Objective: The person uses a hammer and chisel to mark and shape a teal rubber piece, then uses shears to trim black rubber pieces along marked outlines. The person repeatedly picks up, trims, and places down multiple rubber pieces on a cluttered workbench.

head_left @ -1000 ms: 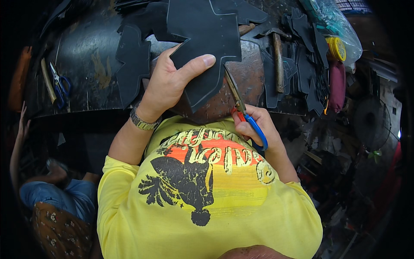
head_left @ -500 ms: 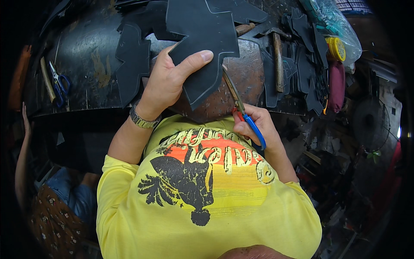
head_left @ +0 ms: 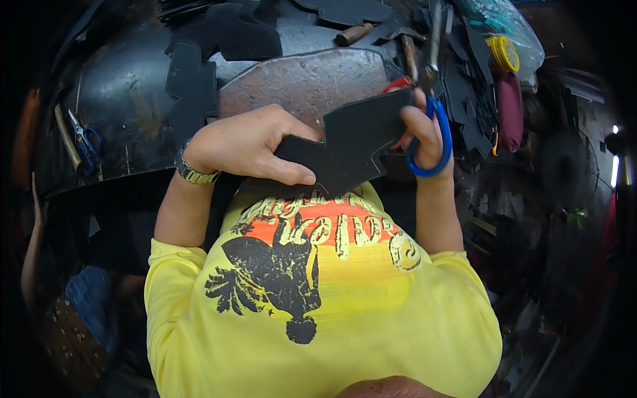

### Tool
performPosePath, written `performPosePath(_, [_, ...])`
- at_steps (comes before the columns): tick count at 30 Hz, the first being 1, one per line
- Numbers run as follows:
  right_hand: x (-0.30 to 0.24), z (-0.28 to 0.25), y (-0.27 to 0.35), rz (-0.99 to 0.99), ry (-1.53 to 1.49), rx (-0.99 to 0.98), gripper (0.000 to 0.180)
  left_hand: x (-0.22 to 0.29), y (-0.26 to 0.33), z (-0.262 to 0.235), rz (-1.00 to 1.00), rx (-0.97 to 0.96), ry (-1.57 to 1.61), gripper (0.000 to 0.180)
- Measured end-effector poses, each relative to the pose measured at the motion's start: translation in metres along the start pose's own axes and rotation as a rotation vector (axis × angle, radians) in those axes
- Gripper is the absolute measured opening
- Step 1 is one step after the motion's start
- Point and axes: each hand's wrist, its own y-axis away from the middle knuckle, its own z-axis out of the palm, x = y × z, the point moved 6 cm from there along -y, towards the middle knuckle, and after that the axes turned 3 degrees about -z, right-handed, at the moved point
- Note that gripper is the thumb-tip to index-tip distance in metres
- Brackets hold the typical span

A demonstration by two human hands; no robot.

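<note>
At 6 o'clock a printed yellow T-shirt (head_left: 365, 298) is nearest; just beyond it, a notched black sheet (head_left: 348, 142) is held up at centre. At its 9 o'clock, the left hand (head_left: 240, 144) clamps it, thumb on top; at 3 o'clock, the right hand (head_left: 426, 134) has its fingers through the handles of blue-and-red scissors (head_left: 430, 74), blades toward 12. Whether they also pinch the sheet's corner is unclear. Farther, on the worktop (head_left: 133, 116), a brown slab (head_left: 292, 79) lies at 12.
</note>
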Motion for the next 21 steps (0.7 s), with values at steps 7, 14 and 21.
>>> performPosePath(7, [-0.013,0.024,-0.005,-0.136,-0.251,0.162,0.025,0.0,0.006,-0.014,0.725,-0.121,1.541,0.079])
performPosePath(14, [-0.002,0.041,-0.005,-0.134,-0.223,0.095,0.026,-0.039,-0.023,0.025,0.29,0.514,1.074,0.029])
performPosePath(21, [0.001,0.019,0.018,-0.125,0.036,0.094,0.029,-0.048,-0.013,0.001,-0.017,0.662,0.719,0.021])
